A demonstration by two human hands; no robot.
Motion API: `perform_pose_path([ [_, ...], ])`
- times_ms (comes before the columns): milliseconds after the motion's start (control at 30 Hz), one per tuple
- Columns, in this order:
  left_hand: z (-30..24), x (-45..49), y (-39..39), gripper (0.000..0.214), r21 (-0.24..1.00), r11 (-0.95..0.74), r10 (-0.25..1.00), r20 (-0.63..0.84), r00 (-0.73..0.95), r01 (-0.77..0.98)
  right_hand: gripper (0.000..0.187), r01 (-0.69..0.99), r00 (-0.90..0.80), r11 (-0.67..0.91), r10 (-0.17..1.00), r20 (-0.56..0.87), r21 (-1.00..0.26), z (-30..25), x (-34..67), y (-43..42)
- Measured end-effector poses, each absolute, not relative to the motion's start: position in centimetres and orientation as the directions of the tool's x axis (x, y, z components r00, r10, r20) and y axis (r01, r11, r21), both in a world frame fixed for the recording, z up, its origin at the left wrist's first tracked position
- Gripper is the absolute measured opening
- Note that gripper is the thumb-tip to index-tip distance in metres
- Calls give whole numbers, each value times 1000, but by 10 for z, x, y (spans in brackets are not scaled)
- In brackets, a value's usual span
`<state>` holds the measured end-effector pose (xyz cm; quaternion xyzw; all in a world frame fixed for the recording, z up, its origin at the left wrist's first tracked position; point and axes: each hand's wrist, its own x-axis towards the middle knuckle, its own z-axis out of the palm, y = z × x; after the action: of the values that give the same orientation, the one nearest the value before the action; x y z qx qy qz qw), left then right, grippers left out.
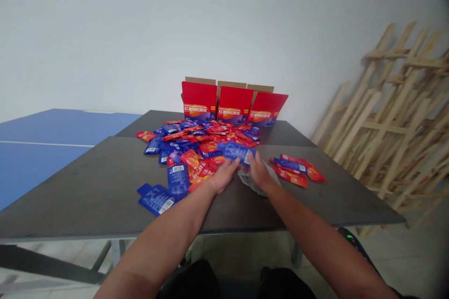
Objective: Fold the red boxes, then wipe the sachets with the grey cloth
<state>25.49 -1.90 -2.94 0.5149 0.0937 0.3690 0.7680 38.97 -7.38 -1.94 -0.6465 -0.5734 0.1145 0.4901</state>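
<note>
A blue spouted pouch (pixel 234 151) is held just above the table, in front of me. My right hand (pixel 260 172) is closed on its right end. The thumb of my left hand (pixel 224 176) presses at its lower edge, with the other fingers partly hidden behind. Under my right hand lies a crumpled whitish plastic bag (pixel 253 186). Left of my hands spreads a heap of red pouches (pixel 191 159) and blue pouches (pixel 178 178). One more blue pouch (pixel 156 199) lies near the front.
Three open red boxes (pixel 199 98) stand in a row at the back of the dark table (pixel 115 196). A small group of pouches (pixel 291 168) lies to the right. Wooden frames (pixel 382 121) lean on the wall. A blue table-tennis table (pixel 63 159) adjoins at left.
</note>
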Motion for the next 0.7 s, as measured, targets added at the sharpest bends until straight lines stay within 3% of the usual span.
perform_pose_path([
  [67, -26, 255, -19, 36, 837, 233, 692, 214, 689, -495, 36, 653, 327, 125, 843, 427, -747, -28, 388, -80],
  [200, -20, 256, -11, 31, 754, 314, 803, 113, 585, -577, 34, 824, 119, 257, 793, 597, -506, -38, 388, -80],
  [333, -16, 253, -2, 27, 704, 363, 871, -22, 492, -610, 27, 923, 169, 99, 763, 624, -372, -48, 389, -74],
  [400, -15, 251, 0, 26, 699, 389, 863, -49, 503, -600, 37, 939, 186, 21, 809, 558, -343, -50, 390, -73],
  [467, -15, 249, 0, 26, 701, 397, 858, -55, 511, -592, 34, 932, 185, 15, 839, 511, -362, -49, 391, -73],
  [600, -14, 247, -1, 29, 745, 383, 865, -81, 495, -546, 30, 885, 207, 141, 735, 645, -444, -41, 392, -83],
  [700, -14, 245, -1, 32, 777, 379, 851, -79, 520, -502, 30, 880, 88, 272, 714, 694, -391, -36, 387, -93],
])
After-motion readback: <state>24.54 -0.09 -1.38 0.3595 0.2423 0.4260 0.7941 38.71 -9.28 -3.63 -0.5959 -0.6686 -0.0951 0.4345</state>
